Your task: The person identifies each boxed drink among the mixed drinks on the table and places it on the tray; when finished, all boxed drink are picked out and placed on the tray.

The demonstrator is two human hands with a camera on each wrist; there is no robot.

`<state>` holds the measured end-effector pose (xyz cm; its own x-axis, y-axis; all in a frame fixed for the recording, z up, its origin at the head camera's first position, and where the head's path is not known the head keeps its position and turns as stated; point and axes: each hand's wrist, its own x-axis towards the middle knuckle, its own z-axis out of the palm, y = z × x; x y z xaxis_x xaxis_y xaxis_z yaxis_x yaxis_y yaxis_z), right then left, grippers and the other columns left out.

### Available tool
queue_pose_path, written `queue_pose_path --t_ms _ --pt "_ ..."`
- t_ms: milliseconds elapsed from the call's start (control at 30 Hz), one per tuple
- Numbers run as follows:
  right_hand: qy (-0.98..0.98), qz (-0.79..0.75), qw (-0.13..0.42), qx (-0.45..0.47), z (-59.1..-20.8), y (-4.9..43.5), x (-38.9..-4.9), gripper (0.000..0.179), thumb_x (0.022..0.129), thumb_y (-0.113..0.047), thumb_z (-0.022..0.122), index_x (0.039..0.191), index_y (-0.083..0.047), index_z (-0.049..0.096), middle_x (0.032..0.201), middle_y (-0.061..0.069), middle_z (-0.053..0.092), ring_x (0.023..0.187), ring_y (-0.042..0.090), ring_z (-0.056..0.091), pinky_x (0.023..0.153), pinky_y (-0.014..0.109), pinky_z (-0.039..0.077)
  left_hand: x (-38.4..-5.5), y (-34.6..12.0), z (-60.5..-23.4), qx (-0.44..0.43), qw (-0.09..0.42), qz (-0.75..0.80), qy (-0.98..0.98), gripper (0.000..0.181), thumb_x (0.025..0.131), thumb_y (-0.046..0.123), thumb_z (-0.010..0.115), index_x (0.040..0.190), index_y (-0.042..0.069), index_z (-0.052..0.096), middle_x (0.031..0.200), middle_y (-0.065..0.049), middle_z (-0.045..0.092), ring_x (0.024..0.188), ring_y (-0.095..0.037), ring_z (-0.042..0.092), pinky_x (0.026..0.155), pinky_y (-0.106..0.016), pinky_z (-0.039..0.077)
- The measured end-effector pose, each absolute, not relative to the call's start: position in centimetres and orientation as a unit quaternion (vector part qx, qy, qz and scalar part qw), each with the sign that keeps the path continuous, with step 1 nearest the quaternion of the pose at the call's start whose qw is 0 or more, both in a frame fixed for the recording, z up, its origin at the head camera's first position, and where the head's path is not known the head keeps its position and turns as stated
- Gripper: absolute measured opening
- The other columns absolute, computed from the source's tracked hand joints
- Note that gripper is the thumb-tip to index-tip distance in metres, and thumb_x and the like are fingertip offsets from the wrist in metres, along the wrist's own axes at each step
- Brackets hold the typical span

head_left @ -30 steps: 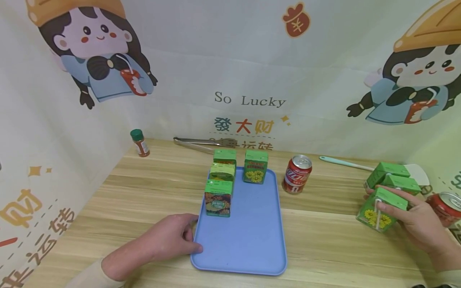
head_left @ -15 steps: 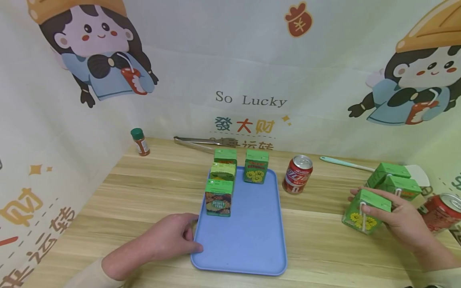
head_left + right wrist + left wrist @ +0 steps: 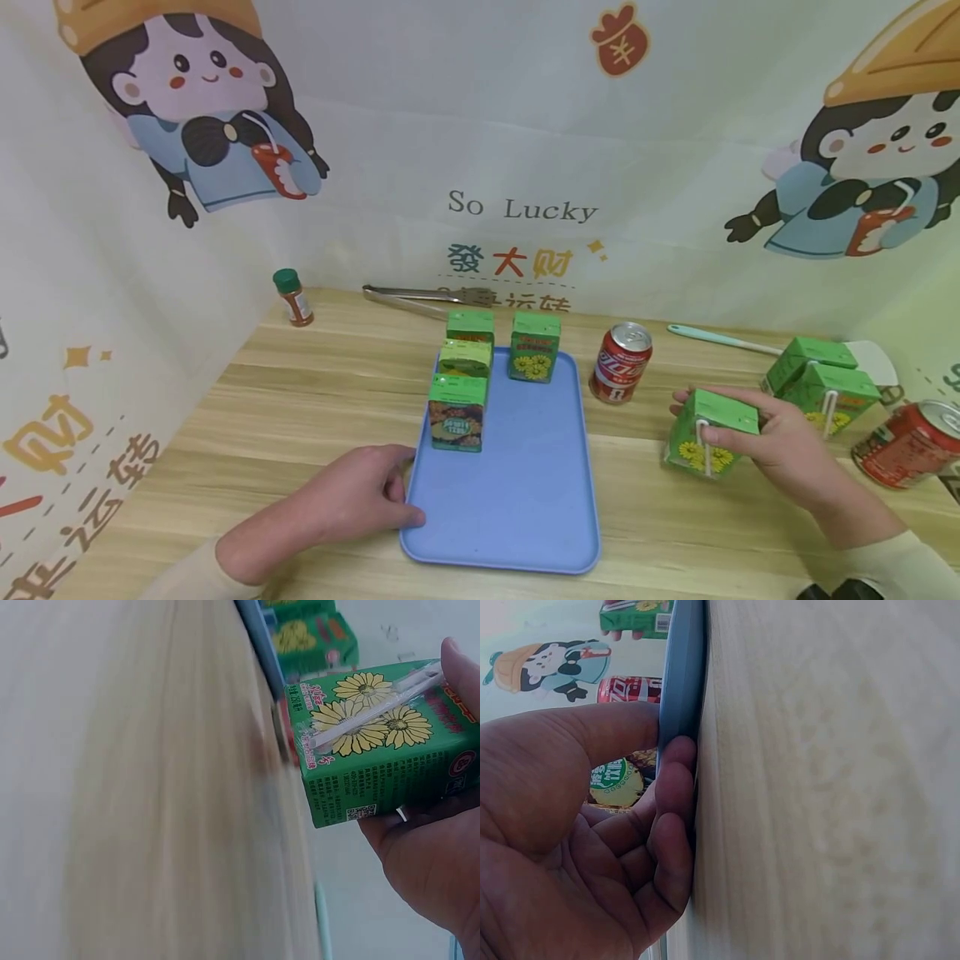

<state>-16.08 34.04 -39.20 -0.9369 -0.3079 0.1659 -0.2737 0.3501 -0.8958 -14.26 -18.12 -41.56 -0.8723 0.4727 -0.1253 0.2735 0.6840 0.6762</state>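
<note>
My right hand (image 3: 772, 433) grips a green drink carton (image 3: 708, 433) printed with yellow flowers, thumb on its near face beside a white straw. In the right wrist view the carton (image 3: 375, 742) is held above the tabletop. At the blue tray (image 3: 517, 500), my left hand (image 3: 360, 492) pinches the left rim, thumb on top and fingers curled against the outer side, as the left wrist view shows with the hand (image 3: 577, 802) close up. Several cartons stand on the tray: a dark-fronted one (image 3: 457, 421) leads a row along the left, and a flowered one (image 3: 534, 350) stands at the back right.
A red soda can (image 3: 621, 367) stands right of the tray; another can (image 3: 907, 446) lies tilted at the far right. Two cartons (image 3: 832, 400) stand by a spatula (image 3: 712, 336). Tongs (image 3: 420, 296) and a green-capped spice bottle (image 3: 292, 298) are at the back.
My right hand has carried the flowered drink carton leftward, away from the two cartons on the right and toward the tray. The left hand stays at the tray rim.
</note>
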Motion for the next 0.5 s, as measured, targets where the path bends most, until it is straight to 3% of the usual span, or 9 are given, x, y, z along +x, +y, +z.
queue_pose_path --t_ms 200,433,500 --pt "0.798 -0.567 0.024 -0.201 -38.6 31.3 -17.2 0.046 0.105 0.003 0.072 0.151 0.002 0.065 0.139 -0.004 0.077 0.121 0.009 0.074 0.090 0.029 0.062 -14.2 -18.1 -41.5 0.206 0.142 0.338 0.907 0.087 0.085 0.026 0.098 0.148 -0.016 0.056 0.073 0.011 0.064 0.064 -0.009 0.059 0.063 -0.029 0.050" --pt "0.795 -0.581 0.036 -0.170 -38.1 27.9 -18.6 0.046 0.102 -0.004 0.080 0.146 -0.002 0.070 0.125 -0.005 0.079 0.103 0.017 0.078 0.083 0.035 0.065 -14.2 -18.2 -41.6 0.208 0.142 0.336 0.908 0.086 0.085 0.025 0.098 0.148 -0.016 0.056 0.072 0.011 0.065 0.064 -0.009 0.060 0.063 -0.029 0.050" --pt "0.782 -0.596 0.048 -0.176 -38.1 27.0 -19.1 0.046 0.102 -0.002 0.079 0.147 0.000 0.069 0.128 0.002 0.079 0.108 0.019 0.078 0.086 0.036 0.065 -14.2 -18.2 -41.5 0.208 0.143 0.335 0.908 0.086 0.085 0.025 0.097 0.148 -0.016 0.056 0.072 0.011 0.065 0.064 -0.009 0.060 0.063 -0.029 0.050"
